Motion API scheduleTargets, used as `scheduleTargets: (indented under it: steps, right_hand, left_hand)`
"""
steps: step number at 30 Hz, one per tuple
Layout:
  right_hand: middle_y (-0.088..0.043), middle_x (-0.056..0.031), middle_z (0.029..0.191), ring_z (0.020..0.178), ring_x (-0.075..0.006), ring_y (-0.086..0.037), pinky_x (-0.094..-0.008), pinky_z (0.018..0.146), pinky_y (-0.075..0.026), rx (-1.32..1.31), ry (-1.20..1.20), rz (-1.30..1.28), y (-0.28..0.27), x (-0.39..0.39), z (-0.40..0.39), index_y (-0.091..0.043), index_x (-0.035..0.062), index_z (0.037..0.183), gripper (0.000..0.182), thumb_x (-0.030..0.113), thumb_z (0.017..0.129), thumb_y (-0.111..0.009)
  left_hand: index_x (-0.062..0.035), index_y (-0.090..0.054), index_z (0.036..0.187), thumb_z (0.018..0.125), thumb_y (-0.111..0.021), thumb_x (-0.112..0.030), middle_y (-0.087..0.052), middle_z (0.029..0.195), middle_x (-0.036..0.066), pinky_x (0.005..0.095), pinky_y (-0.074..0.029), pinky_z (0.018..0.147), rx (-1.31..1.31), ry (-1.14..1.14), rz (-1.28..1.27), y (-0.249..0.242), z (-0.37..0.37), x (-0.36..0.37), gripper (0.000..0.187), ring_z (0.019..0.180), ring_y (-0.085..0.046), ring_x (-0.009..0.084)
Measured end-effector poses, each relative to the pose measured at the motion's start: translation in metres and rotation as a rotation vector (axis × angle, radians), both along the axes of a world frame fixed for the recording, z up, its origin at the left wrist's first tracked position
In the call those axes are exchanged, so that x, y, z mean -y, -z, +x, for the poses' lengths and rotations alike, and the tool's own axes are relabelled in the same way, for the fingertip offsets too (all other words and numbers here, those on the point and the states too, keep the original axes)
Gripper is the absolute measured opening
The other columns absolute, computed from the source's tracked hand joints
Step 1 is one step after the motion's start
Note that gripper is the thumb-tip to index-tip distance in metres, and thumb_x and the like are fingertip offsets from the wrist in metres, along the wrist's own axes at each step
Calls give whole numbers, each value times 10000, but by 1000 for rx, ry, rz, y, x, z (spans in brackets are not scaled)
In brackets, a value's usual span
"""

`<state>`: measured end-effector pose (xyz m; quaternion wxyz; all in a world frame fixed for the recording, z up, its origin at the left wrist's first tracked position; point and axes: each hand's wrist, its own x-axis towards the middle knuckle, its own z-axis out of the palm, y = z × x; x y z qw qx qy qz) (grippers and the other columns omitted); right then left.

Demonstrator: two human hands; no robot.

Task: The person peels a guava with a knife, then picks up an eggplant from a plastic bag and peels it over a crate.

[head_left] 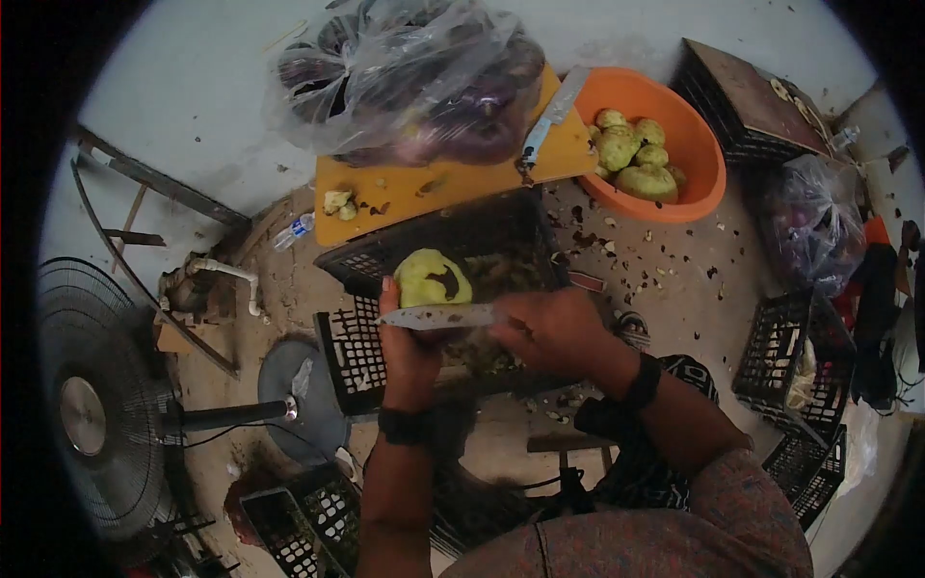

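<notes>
My left hand [410, 356] grips a mostly peeled eggplant [416, 279] from below and the left side. Its flesh is pale yellow-green, with a dark patch of skin left on the near right face. In my right hand [549, 332] is a knife [438, 317], its blade lying level across the near side of the eggplant and pointing left. The right fingers wrap round the handle and hide it. Beneath both hands stands a black plastic crate [352, 352] with peelings inside.
A yellow board [376, 197] holds a plastic bag of dark eggplants [414, 87] and a second knife [554, 116]. Peeled eggplants lie in an orange tub [699, 154] at the right. A fan [82, 414] stands left; black crates [785, 356] stand right. Peel scraps litter the floor.
</notes>
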<state>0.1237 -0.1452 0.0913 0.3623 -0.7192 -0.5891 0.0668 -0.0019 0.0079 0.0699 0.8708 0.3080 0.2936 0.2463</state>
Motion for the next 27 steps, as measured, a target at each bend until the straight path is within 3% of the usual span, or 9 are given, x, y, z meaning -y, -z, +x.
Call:
scheduleTargets:
  steps: [6, 19, 27]
  right_hand:
    - [-606, -110, 687, 633, -310, -602, -426, 536, -458, -32, -25, -45, -2, 1, 1, -552, 104, 813, 263, 365, 841, -531]
    - [-595, -100, 664, 593, -305, -591, -430, 517, -448, 34, -6, -51, -7, 5, 10, -558, 117, 808, 266, 381, 837, -538]
    - [-598, -100, 669, 590, -301, -592, -422, 505, -451, 34, -28, -42, -8, 3, 7, -566, 119, 822, 241, 360, 829, -556]
  left_hand:
    - [-75, -501, 1158, 927, -361, -445, -584, 1073, 91, 385, -486, 814, 5, -7, 61, -1, 3, 4, 458, 966, -585, 231]
    - [-59, -520, 1143, 927, -346, -426, -589, 1061, 101, 392, -470, 851, 70, 10, -46, -10, 2, 4, 460, 969, -583, 239]
    - [-81, -485, 1182, 928, -349, -416, -570, 1104, 96, 395, -468, 860, 42, 5, 26, -3, -3, 1, 442, 994, -572, 240]
